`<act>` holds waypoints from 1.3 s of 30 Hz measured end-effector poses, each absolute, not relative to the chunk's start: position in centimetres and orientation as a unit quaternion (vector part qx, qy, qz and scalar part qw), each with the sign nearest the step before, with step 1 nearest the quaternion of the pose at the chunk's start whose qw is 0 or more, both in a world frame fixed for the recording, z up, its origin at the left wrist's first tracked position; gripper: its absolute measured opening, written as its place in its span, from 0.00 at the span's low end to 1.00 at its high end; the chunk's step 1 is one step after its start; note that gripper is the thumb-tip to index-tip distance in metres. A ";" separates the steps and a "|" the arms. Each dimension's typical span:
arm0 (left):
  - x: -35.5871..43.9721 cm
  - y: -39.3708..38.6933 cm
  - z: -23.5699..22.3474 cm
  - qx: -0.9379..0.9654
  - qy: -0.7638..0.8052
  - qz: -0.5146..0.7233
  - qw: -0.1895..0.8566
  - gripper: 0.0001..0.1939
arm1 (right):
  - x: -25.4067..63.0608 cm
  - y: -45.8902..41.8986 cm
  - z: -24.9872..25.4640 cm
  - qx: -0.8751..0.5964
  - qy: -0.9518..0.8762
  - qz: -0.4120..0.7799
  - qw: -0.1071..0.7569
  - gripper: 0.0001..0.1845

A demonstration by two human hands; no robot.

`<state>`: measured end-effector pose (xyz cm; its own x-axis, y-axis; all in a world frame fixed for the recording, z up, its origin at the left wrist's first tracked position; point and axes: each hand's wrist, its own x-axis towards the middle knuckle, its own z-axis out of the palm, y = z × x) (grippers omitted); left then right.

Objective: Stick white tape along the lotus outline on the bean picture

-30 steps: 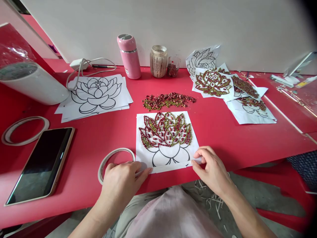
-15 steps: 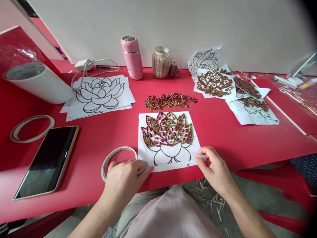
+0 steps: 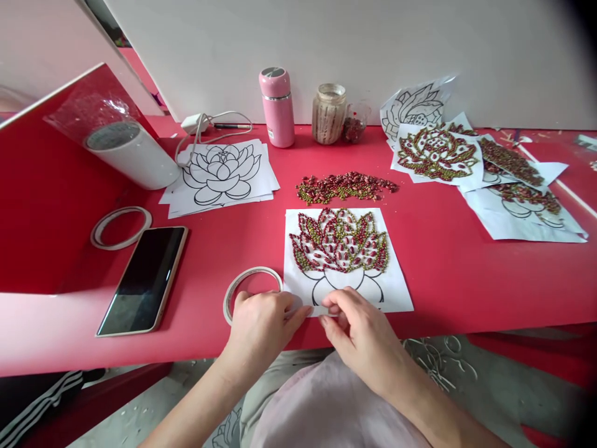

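A white sheet [image 3: 396,292] printed with a lotus lies in front of me. Red and green beans [image 3: 340,246] cover its upper petals; the lower petals are bare outlines. Along the near edge runs a narrow pale strip of tape [image 3: 318,310]. My left hand [image 3: 263,320] is closed at the sheet's near left corner, its thumb on the strip and its fingertips partly hidden. My right hand [image 3: 361,330] is closed, thumb and forefinger pinching around the strip near the middle of that edge. Beside my left hand, a tape roll [image 3: 228,298] lies flat, partly covered.
Loose beans [image 3: 345,188] are heaped behind the sheet. Left are a phone [image 3: 142,280], another tape roll [image 3: 97,233], a white cylinder [image 3: 153,165] and lotus printouts [image 3: 265,168]. A pink flask [image 3: 278,115] and jar [image 3: 329,115] stand behind; bean-covered sheets [image 3: 438,152] lie right.
My right hand has moved left along the sheet's near edge, from the right corner to near my left hand. My left hand stays at the left corner. The view has shifted left.
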<state>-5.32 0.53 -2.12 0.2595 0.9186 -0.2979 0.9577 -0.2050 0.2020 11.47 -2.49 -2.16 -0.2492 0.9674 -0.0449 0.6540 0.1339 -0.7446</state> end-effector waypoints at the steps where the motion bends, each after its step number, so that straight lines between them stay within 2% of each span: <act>1: -5.3 0.5 -2.1 0.774 0.606 -0.056 0.175 0.23 | 11.0 -2.2 -2.3 -0.570 -0.728 0.324 0.200 0.05; 4: -5.5 0.6 -2.1 0.774 0.604 -0.059 0.178 0.22 | 10.4 -1.4 -2.9 -0.581 -0.736 0.314 0.148 0.05; 16: -5.5 0.2 -1.3 0.785 0.591 -0.083 0.165 0.20 | 10.4 -0.4 -2.7 -0.604 -0.720 0.320 0.119 0.06; 26: -4.9 -0.7 -1.0 0.824 0.558 -0.070 0.070 0.15 | 10.4 -0.2 -2.5 -0.598 -0.722 0.329 0.118 0.05; 32: -4.5 -1.0 -1.1 0.835 0.543 -0.052 0.073 0.18 | 10.5 -0.2 -2.4 -0.592 -0.722 0.338 0.121 0.06; 39: -4.3 -1.7 -1.7 0.846 0.529 0.004 0.060 0.14 | 10.3 -0.1 -2.3 -0.599 -0.714 0.342 0.122 0.06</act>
<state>-4.31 -1.66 -1.73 0.4402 0.8960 -0.0576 0.8951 -0.4330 0.1060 10.31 -0.13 -2.26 -0.2518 0.9387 -0.2353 0.7720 0.0482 -0.6338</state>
